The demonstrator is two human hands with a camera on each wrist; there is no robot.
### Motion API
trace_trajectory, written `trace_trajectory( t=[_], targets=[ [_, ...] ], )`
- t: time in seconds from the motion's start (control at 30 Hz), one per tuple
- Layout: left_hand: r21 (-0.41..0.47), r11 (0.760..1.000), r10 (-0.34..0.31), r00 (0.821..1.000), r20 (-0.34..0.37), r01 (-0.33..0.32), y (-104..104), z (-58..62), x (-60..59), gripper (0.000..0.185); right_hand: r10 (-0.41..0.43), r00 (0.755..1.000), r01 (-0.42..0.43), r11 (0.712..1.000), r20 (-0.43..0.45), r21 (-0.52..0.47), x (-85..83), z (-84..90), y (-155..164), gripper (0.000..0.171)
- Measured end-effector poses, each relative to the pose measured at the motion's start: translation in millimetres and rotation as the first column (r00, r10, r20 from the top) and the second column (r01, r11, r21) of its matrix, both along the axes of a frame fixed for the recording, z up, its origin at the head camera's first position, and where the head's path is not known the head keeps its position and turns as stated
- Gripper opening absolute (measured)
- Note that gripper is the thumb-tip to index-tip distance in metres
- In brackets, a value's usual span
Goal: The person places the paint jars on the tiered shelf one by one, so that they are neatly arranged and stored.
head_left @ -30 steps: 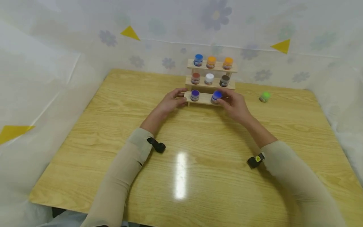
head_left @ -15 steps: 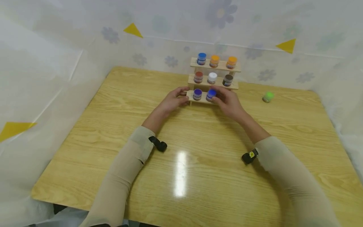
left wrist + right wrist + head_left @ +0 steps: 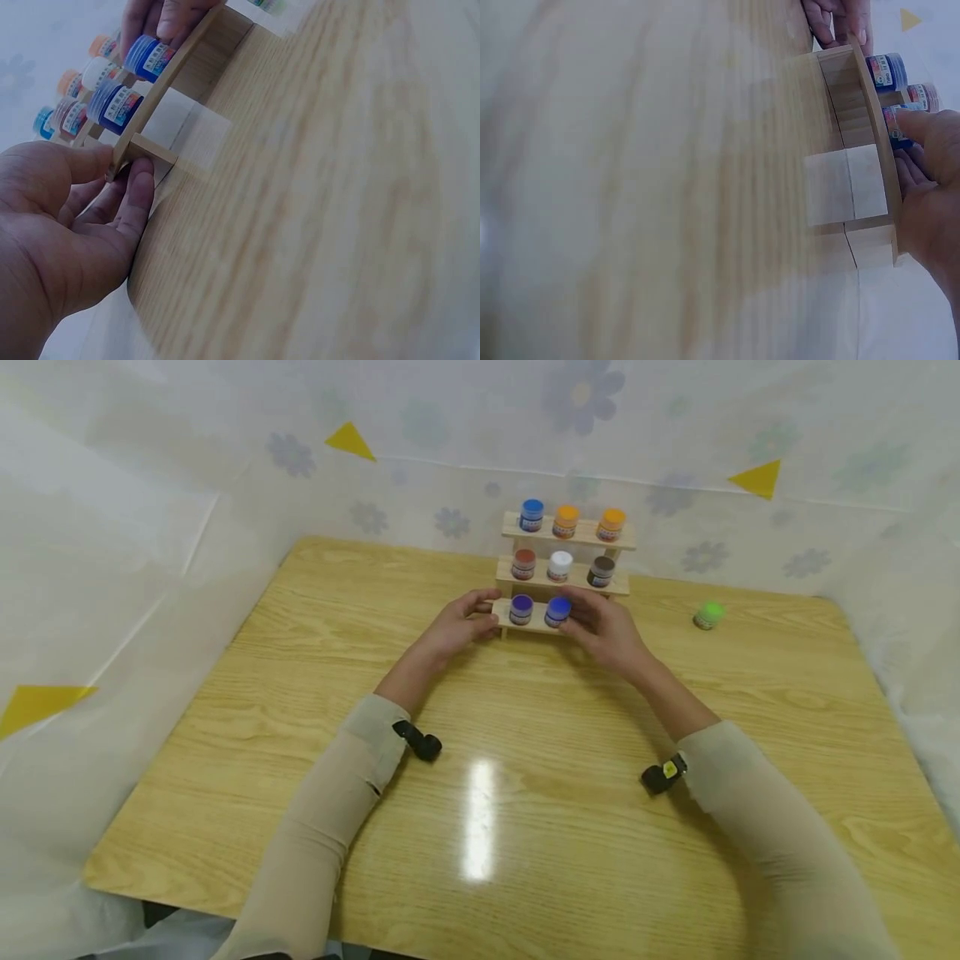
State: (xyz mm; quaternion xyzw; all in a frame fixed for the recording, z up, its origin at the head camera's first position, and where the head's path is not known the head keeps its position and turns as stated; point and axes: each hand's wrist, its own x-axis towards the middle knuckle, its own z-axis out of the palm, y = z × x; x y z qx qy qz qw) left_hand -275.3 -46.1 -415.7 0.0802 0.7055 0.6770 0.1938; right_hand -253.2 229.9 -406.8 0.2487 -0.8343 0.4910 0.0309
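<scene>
A three-step wooden display rack [image 3: 536, 627] stands at the back of the table, bearing small paint jars. My left hand [image 3: 454, 628] grips the left end of its lowest step; in the left wrist view the thumb is at the step's edge and the fingers curl beneath. On that step sit a purple-lidded paint jar [image 3: 521, 610] and, to its right, a blue paint jar [image 3: 557, 612]. My right hand [image 3: 611, 631] holds the blue jar between thumb and fingers. The jar stands upright, and the right hand hides the step's right end.
The middle step carries red-brown [image 3: 523, 564], white [image 3: 558, 566] and dark [image 3: 601, 572] jars. Up top are a blue jar [image 3: 532, 516] and two orange jars [image 3: 566, 522]. A green-lidded jar [image 3: 708, 615] sits on the table to the right. Behind the rack hangs a flowered sheet [image 3: 450, 435].
My right hand has slid the blue jar left along the lowest step, closer to the purple-lidded one. The left hand keeps its place on the rack. The last half second shows almost no motion.
</scene>
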Motion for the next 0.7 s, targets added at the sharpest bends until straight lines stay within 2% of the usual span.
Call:
trace_trajectory(
  t=[0.17,0.23,0.47,0.63,0.7],
  targets=[
    [0.0,1.0,0.0,1.0,-0.004,0.0,2,-0.3,-0.6,0.046,-0.003,0.997,0.013,0.992,0.081,-0.126,11.6,5.4,12,0.055],
    [0.0,1.0,0.003,1.0,-0.005,-0.003,2,-0.5,-0.6,0.046,0.0,0.996,0.014,0.987,0.088,-0.162,18.8,9.8,17,0.054],
    [0.004,1.0,0.003,1.0,0.003,-0.003,2,1.2,0.2,0.047,-0.058,0.995,0.072,0.978,0.078,-0.195,39.6,18.6,38,0.049],
    [0.011,1.0,0.006,1.0,0.002,-0.006,-1,0.8,-1.4,0.046,-0.141,0.979,0.172,0.956,0.145,-0.237,46.5,15.2,56,0.05],
    [0.008,1.0,0.006,1.0,0.002,-0.006,-3,0.1,-1.9,0.046,-0.18,0.968,0.216,0.951,0.173,-0.223,48.4,13.6,63,0.051]
  ],
)
